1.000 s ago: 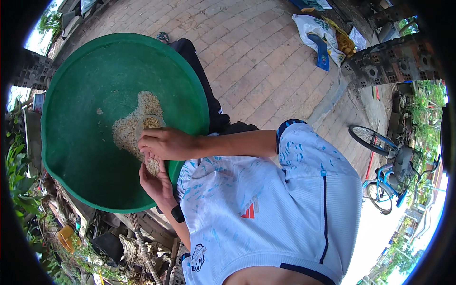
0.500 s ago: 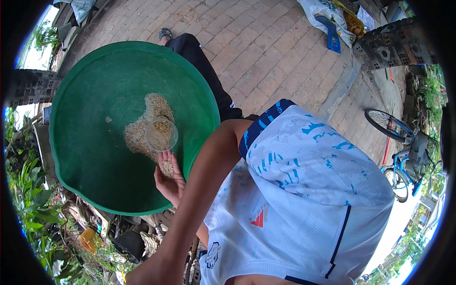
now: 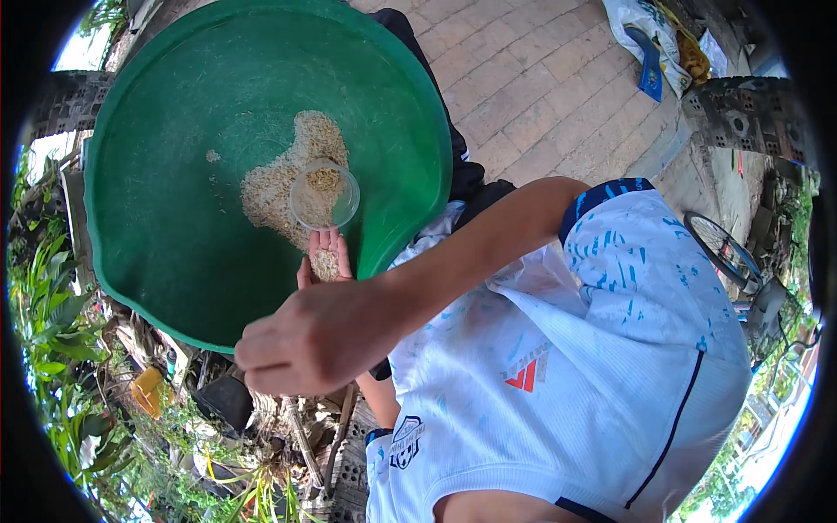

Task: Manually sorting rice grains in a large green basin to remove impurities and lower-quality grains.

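My left hand [image 3: 341,266], palm up at the near edge of a large round green plastic tray [image 3: 174,139], holds a small heap of pale rice grains [image 3: 325,265]. Its fingers stretch toward a clear round plastic container [image 3: 350,207] and reach its near rim. Brownish grains [image 3: 323,185] lie inside that container, which sits on a pile of pale grains [image 3: 270,190] in the tray. My right hand [image 3: 305,340] hovers closer to me, in front of the left wrist. Its fingers are curled and pinched together; anything between them is hidden.
Brick paving [image 3: 523,78] runs beyond the tray, with a white sack [image 3: 641,30] at the far right. A bicycle wheel [image 3: 722,251] stands to the right. Green plants [image 3: 52,322] and a yellow container [image 3: 148,390] are at left.
My right hand has come up from the lower edge toward the left hand and the tray. The view has shifted, so the tray appears higher. My left hand still holds the grains.
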Demonstrator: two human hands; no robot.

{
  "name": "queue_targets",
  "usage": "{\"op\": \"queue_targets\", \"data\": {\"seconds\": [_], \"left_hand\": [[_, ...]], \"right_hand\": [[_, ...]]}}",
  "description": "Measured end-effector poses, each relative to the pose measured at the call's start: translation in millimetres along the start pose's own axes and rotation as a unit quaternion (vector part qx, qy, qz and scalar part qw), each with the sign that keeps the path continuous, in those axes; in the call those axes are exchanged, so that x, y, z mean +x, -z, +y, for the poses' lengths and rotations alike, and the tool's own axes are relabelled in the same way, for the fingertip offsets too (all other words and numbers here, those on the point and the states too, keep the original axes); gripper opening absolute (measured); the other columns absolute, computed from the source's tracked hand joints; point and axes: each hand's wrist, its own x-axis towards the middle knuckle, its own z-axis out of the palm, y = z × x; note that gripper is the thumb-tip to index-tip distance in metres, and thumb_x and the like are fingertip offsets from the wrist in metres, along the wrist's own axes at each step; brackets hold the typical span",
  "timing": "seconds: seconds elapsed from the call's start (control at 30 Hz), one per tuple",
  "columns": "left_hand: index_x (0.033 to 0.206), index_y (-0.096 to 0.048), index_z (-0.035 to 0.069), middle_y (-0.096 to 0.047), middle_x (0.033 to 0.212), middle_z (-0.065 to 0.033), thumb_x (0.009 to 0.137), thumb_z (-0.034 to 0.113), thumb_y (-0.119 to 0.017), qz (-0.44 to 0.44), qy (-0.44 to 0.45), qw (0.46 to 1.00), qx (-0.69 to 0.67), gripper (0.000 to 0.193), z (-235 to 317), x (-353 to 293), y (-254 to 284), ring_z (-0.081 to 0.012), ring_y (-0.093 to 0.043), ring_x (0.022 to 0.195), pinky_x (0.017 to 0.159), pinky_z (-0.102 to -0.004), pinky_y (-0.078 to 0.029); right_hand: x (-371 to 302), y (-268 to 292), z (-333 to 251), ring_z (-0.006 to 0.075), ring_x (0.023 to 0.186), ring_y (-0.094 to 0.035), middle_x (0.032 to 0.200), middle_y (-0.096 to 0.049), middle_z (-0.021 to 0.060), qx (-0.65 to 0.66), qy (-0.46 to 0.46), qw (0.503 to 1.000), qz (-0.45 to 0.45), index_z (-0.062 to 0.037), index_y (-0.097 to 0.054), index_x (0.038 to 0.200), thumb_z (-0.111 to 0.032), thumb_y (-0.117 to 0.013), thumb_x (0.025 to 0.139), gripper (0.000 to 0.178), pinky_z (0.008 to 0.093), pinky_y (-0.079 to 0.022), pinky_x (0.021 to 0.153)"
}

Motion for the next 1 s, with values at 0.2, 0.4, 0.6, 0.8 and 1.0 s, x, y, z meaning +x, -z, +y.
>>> {"op": "queue_targets", "data": {"seconds": [0.2, 0.4, 0.6, 0.8, 1.0], "left_hand": [[0.133, -0.048, -0.003, -0.055, 0.134, -0.0156, 0.102, 0.021, -0.041, 0.131, -0.054, 0.979, 0.146, 0.04, -1.6, -5.3, -14.5, -0.0257, -0.057, 0.12, 0.099, -0.0366, -0.05], [0.144, -0.025, -0.014, -0.032, 0.15, -0.0292, 0.101, 0.012, -0.035, 0.041, -0.039, 0.998, 0.034, 0.052, -1.9, -6.5, -18.7, -0.0382, -0.031, 0.142, 0.119, -0.0481, -0.031], [0.147, -0.02, -0.012, -0.028, 0.153, -0.0269, 0.101, 0.01, -0.035, 0.039, -0.021, 0.999, 0.03, 0.054, -2.1, 5.5, -13.8, -0.0374, -0.028, 0.144, 0.12, -0.0502, -0.029], [0.148, -0.019, -0.011, -0.027, 0.154, -0.0257, 0.1, 0.009, -0.036, 0.031, -0.013, 0.998, 0.049, 0.054, 6.1, 6.0, -2.6, -0.0361, -0.027, 0.145, 0.121, -0.0486, -0.026], [0.148, -0.019, -0.011, -0.027, 0.154, -0.0258, 0.1, 0.01, -0.036, 0.025, -0.012, 0.999, 0.027, 0.055, 4.8, 5.4, -1.6, -0.0366, -0.027, 0.145, 0.121, -0.0498, -0.027]], "right_hand": [[-80.7, 39.2, 32.3, 0.0262, 0.107, -0.059, 0.111, -0.061, 0.0128, -0.243, -0.228, 0.91, -0.248, 0.0015, -0.064, 0.101, -0.022, -0.072, 0.071, 0.039, 0.0339, -0.054, 0.084], [42.4, -10.7, -36.6, 0.0196, 0.092, -0.067, 0.107, -0.063, 0.0134, 0.738, -0.25, 0.621, -0.083, 0.0018, -0.059, 0.11, -0.028, -0.053, 0.1, 0.032, 0.0353, -0.054, 0.082], [59.7, -65.4, -120.6, 0.0195, 0.091, -0.067, 0.106, -0.063, 0.0132, 0.695, -0.276, 0.662, -0.049, 0.0015, -0.059, 0.109, -0.029, -0.052, 0.1, 0.032, 0.035, -0.054, 0.08], [56.7, -53.0, -113.8, 0.0193, 0.089, -0.067, 0.105, -0.064, 0.013, 0.695, -0.282, 0.657, -0.079, 0.001, -0.059, 0.108, -0.03, -0.052, 0.1, 0.033, 0.0346, -0.054, 0.078], [55.5, -45.8, -116.7, 0.0191, 0.087, -0.066, 0.104, -0.064, 0.0128, 0.694, -0.285, 0.652, -0.106, 0.0006, -0.06, 0.107, -0.031, -0.052, 0.1, 0.033, 0.0342, -0.054, 0.075]]}}
